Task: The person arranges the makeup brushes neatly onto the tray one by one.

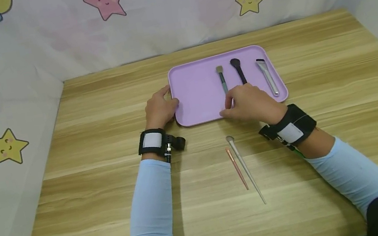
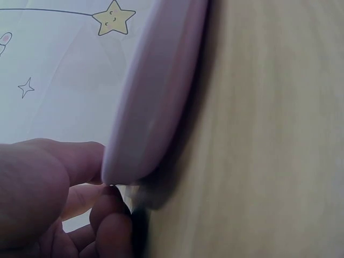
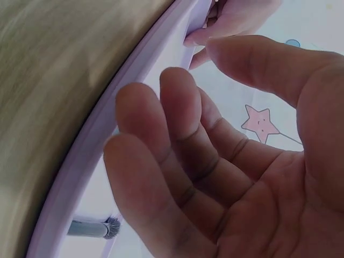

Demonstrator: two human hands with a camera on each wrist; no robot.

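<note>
Tray [image 1: 193,92] behind two brushes [image 1: 247,170]

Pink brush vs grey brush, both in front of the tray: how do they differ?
Length: the grey brush is longer, its ends reaching past the pink brush both ways.
Head: the grey brush's is wider; the pink brush's is narrow.
Place: the pink brush lies left of the grey brush.
Shared: both lie on the wooden table, heads toward the tray.
</note>
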